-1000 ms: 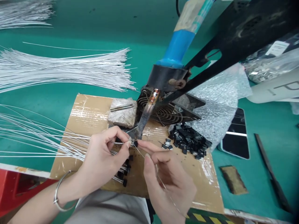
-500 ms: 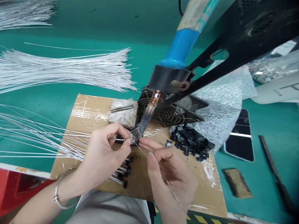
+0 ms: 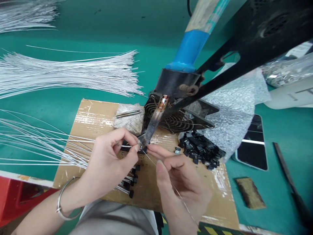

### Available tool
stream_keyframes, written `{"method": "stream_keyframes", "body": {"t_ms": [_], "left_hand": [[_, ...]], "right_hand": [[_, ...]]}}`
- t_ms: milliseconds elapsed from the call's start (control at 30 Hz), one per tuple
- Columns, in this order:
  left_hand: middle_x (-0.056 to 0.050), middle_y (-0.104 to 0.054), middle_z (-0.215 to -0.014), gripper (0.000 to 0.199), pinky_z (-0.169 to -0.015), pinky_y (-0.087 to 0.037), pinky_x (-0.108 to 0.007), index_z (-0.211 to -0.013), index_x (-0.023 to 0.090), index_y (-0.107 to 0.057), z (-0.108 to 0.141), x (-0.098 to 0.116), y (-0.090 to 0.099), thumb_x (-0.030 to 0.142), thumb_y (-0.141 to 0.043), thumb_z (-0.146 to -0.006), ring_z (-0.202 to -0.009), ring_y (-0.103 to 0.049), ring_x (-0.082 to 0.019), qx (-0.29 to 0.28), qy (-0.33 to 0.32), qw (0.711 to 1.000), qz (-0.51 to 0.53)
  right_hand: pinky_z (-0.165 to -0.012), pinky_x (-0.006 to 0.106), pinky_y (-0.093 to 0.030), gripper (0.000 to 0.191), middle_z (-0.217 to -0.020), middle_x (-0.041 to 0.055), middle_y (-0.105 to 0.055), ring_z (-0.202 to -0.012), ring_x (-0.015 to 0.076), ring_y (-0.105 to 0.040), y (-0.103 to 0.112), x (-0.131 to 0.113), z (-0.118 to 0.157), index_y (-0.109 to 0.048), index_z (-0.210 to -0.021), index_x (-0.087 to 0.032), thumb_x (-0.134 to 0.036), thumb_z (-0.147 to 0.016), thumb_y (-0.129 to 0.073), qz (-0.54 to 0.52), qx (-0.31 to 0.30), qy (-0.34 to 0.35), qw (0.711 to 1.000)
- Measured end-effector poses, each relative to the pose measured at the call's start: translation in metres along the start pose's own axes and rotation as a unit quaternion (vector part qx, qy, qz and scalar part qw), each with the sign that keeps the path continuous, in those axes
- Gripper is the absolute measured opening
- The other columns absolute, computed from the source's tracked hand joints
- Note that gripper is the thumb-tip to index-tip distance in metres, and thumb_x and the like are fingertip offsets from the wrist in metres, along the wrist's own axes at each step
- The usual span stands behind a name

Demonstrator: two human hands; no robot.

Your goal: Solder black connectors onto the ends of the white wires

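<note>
Thumb and forefinger of my left hand (image 3: pixel 111 163) pinch the end of a thin white wire, close under the tip of a mounted soldering iron (image 3: pixel 154 124). My right hand (image 3: pixel 182 186) holds a thin solder wire (image 3: pixel 179 195) between thumb and fingers; its far end reaches the iron's tip. The small part at the tip is too small to make out. Several white wires (image 3: pixel 73 156) run left from behind my left hand. Wires with black connectors (image 3: pixel 131 194) lie on the cardboard (image 3: pixel 146 195) below the tip.
A large white wire bundle (image 3: pixel 73 73) lies at the back left. Black connectors (image 3: pixel 201 148) are piled right of the iron, before a fan (image 3: pixel 178 120). Metal rods (image 3: pixel 127 114) rest on a wrapped block (image 3: pixel 129 125). A phone (image 3: pixel 253 147), sponge (image 3: pixel 249 192) and dark tool (image 3: pixel 288 178) lie right.
My right hand has shifted slightly to the right with the solder wire. My left hand's fingertips have moved very slightly right, still pinching the wire.
</note>
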State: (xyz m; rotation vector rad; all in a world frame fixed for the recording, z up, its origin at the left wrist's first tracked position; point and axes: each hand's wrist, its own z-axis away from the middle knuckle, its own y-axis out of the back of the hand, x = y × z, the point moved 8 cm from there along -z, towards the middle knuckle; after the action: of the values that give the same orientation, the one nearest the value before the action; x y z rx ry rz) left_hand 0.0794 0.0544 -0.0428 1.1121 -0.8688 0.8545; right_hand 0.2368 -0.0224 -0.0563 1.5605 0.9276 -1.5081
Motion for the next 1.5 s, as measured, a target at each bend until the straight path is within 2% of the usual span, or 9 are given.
{"method": "stream_keyframes", "body": {"t_ms": [133, 267, 533, 867, 1133, 1233, 1500], "left_hand": [[-0.005, -0.076, -0.081, 0.011, -0.049, -0.029, -0.027, -0.072, 0.02, -0.066, 0.0002, 0.0011, 0.0009, 0.023, -0.063, -0.082, -0.055, -0.045, -0.012, 0.001, -0.006, 1.0, -0.002], [-0.004, -0.076, -0.08, 0.011, -0.049, -0.029, -0.028, -0.072, 0.02, -0.066, -0.0014, 0.0015, 0.0008, 0.023, -0.063, -0.082, -0.056, -0.046, -0.012, 0.002, -0.009, 1.0, 0.0], [-0.003, -0.075, -0.077, 0.01, -0.05, -0.031, -0.027, -0.072, 0.02, -0.066, -0.0012, 0.0028, 0.0015, 0.021, -0.063, -0.082, -0.055, -0.042, -0.011, 0.004, -0.018, 1.0, 0.0], [-0.002, -0.075, -0.076, 0.01, -0.05, -0.032, -0.025, -0.072, 0.019, -0.066, 0.0001, 0.0077, 0.002, 0.016, -0.064, -0.082, -0.056, -0.043, -0.011, 0.009, -0.032, 0.999, 0.002], [-0.002, -0.074, -0.076, 0.012, -0.048, -0.027, -0.025, -0.072, 0.019, -0.065, 0.0017, 0.0071, 0.0018, 0.015, -0.064, -0.083, -0.054, -0.036, -0.01, 0.004, -0.034, 0.999, 0.003], [-0.003, -0.075, -0.076, 0.011, -0.049, -0.028, -0.026, -0.073, 0.018, -0.066, 0.0017, 0.0063, 0.0015, 0.016, -0.063, -0.083, -0.055, -0.038, -0.01, 0.003, -0.032, 0.999, 0.007], [-0.003, -0.076, -0.077, 0.01, -0.049, -0.029, -0.025, -0.071, 0.018, -0.066, -0.0001, 0.005, 0.0002, 0.016, -0.064, -0.082, -0.054, -0.037, -0.009, 0.003, -0.025, 1.0, -0.006]], "right_hand": [[-0.096, 0.03, -0.065, 0.02, -0.117, 0.0039, -0.085, -0.104, 0.0176, -0.083, -0.0002, -0.0012, -0.0005, -0.062, -0.082, -0.024, -0.019, -0.101, -0.066, 0.008, -0.005, 0.004, 1.0], [-0.096, 0.033, -0.066, 0.02, -0.117, 0.0052, -0.085, -0.103, 0.0196, -0.083, 0.0003, -0.0007, -0.0002, -0.062, -0.082, -0.024, -0.019, -0.1, -0.066, 0.009, -0.007, 0.002, 1.0], [-0.098, 0.027, -0.065, 0.02, -0.117, 0.0033, -0.085, -0.104, 0.0162, -0.083, -0.0004, -0.0015, 0.0004, -0.062, -0.082, -0.024, -0.018, -0.1, -0.066, 0.001, -0.003, -0.001, 1.0], [-0.096, 0.036, -0.068, 0.019, -0.117, 0.0082, -0.085, -0.103, 0.0217, -0.083, -0.0001, 0.0001, -0.0002, -0.063, -0.082, -0.023, -0.018, -0.1, -0.067, -0.012, -0.007, 0.001, 1.0], [-0.097, 0.037, -0.068, 0.02, -0.117, 0.0076, -0.085, -0.104, 0.0219, -0.083, 0.0002, -0.0009, 0.0006, -0.063, -0.082, -0.023, -0.018, -0.101, -0.066, -0.008, -0.007, 0.004, 1.0], [-0.097, 0.039, -0.068, 0.02, -0.116, 0.0085, -0.085, -0.103, 0.0227, -0.084, 0.0001, -0.0011, 0.0001, -0.062, -0.082, -0.023, -0.018, -0.101, -0.066, -0.007, -0.005, 0.012, 1.0], [-0.098, 0.032, -0.066, 0.02, -0.115, 0.0071, -0.085, -0.103, 0.0195, -0.083, -0.0003, 0.0008, 0.0002, -0.062, -0.081, -0.023, -0.019, -0.1, -0.067, 0.019, -0.002, 0.014, 1.0]]}}
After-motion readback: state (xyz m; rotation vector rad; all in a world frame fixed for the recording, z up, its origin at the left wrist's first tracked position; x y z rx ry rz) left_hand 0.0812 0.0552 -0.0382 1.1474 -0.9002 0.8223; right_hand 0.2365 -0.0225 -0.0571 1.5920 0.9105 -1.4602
